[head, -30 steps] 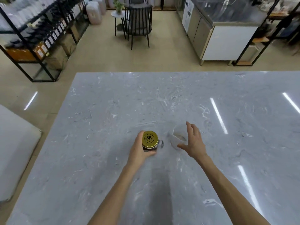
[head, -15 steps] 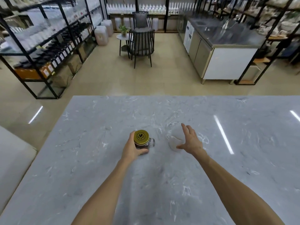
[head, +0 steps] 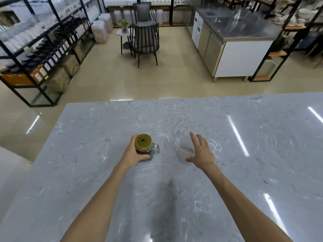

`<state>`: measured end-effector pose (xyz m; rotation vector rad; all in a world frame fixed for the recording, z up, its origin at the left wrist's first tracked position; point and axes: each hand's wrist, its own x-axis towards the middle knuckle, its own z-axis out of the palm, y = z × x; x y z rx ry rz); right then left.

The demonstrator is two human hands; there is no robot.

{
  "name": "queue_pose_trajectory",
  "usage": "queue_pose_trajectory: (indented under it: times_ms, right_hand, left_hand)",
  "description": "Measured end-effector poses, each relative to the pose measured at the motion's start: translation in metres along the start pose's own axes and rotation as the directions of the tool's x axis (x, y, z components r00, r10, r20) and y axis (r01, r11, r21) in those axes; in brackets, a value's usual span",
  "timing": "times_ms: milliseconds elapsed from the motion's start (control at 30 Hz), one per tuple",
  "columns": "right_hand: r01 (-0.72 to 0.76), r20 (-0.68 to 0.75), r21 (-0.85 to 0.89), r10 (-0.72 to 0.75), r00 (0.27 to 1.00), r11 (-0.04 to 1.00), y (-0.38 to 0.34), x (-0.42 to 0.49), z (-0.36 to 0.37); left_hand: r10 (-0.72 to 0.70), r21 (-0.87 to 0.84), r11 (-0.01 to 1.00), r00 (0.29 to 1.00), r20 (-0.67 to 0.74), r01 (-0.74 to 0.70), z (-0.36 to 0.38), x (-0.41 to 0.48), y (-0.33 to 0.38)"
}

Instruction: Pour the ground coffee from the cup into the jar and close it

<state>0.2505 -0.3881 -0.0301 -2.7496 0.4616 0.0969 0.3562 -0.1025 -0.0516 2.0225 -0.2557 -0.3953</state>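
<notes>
A glass jar [head: 146, 152] with a handle stands on the grey marble table [head: 174, 198]; a gold lid [head: 143, 141] sits on top and dark coffee shows through the glass. My left hand [head: 133, 152] is wrapped around the jar's left side. To the right stands a white cup [head: 183, 151], pale inside with only a faint residue visible. My right hand [head: 201, 151] hovers over the cup's right side with fingers spread, holding nothing.
The table's far edge [head: 174, 98] lies beyond the jar, its left edge [head: 50, 137] runs diagonally. Past the table are a tiled floor, black shelving [head: 43, 49] at left, dark chairs [head: 145, 41] and a steel counter [head: 236, 41] at right.
The view has tilted up, showing more of the room. My left hand stays on the jar; my right hand stays spread by the cup, barely shifted.
</notes>
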Motion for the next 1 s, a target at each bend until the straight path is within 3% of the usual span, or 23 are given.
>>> queue_pose_trajectory:
  times_ms: [333, 533, 700, 767, 833, 900, 1000]
  right_hand:
    - [0.007, 0.042, -0.05, -0.005, 0.999, 0.999, -0.004, -0.002, -0.007]
    - [0.011, 0.057, -0.123, -0.004, 0.998, 0.992, -0.006, -0.003, -0.006]
    - [0.059, 0.064, -0.306, -0.041, 0.997, 0.95, -0.008, -0.009, -0.013]
    - [0.074, -0.025, -0.263, -0.084, 0.996, 0.962, -0.009, -0.023, -0.013]
    - [0.113, -0.171, -0.195, -0.148, 0.974, 0.974, -0.008, -0.046, -0.005]
    - [0.128, -0.293, -0.157, -0.171, 0.941, 0.979, -0.005, -0.075, 0.011]
    - [0.138, -0.364, -0.144, -0.182, 0.913, 0.98, 0.002, -0.11, 0.043]
  left_hand:
    - [-0.003, -0.023, 1.0, 1.0, 0.005, 0.003, 0.006, -0.023, -0.006]
    - [-0.061, -0.132, 0.99, 0.998, -0.013, 0.058, 0.014, -0.034, -0.006]
    - [-0.085, -0.083, 0.993, 0.995, 0.062, 0.09, 0.01, -0.047, 0.007]
    - [-0.037, 0.006, 0.999, 0.999, -0.014, 0.037, 0.012, -0.058, 0.013]
    - [0.004, 0.233, 0.972, 0.994, -0.107, 0.021, 0.016, -0.074, 0.014]
    - [-0.021, 0.438, 0.897, 0.994, -0.111, 0.068, 0.022, -0.097, 0.01]
    - [0.044, 0.652, 0.758, 0.994, -0.102, 0.034, 0.037, -0.13, -0.003]
